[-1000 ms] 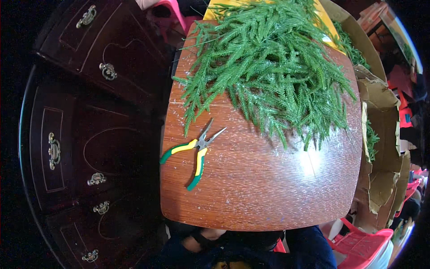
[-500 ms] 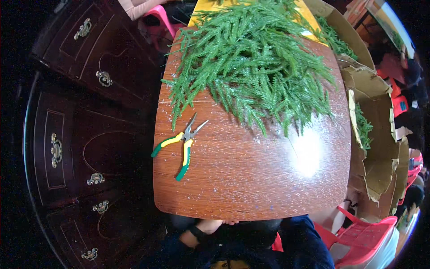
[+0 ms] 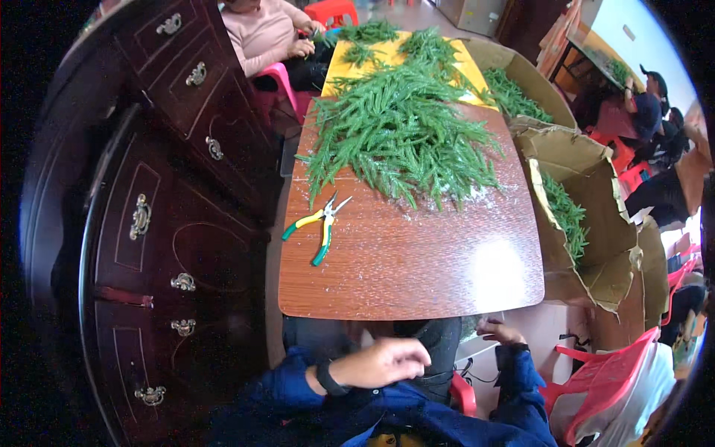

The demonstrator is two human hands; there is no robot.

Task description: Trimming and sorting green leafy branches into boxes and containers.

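Observation:
My left hand (image 3: 381, 361), with a black band on its wrist, hovers over my lap just below the near edge of the brown wooden table (image 3: 417, 272); its fingers are curled in and hold nothing that I can see. Only part of my right hand (image 3: 497, 329) shows, low by the table's near right corner, fingers pointing down. Both sleeves are blue. Pliers with green and yellow handles (image 3: 319, 227) lie open on the table's left side. A big heap of green fir-like sprigs (image 3: 402, 138) covers the far half.
A dark wooden cabinet with brass handles (image 3: 164, 223) stands close on the left. An open cardboard box (image 3: 596, 194) holding more sprigs sits to the right, red plastic chairs (image 3: 603, 380) below it. A person in pink (image 3: 268, 33) sits at the far yellow table (image 3: 350, 63).
The view has pulled back and tilted, so the table looks farther off. My two hands and blue sleeves have come into view at the bottom. Pliers and sprigs lie where they were.

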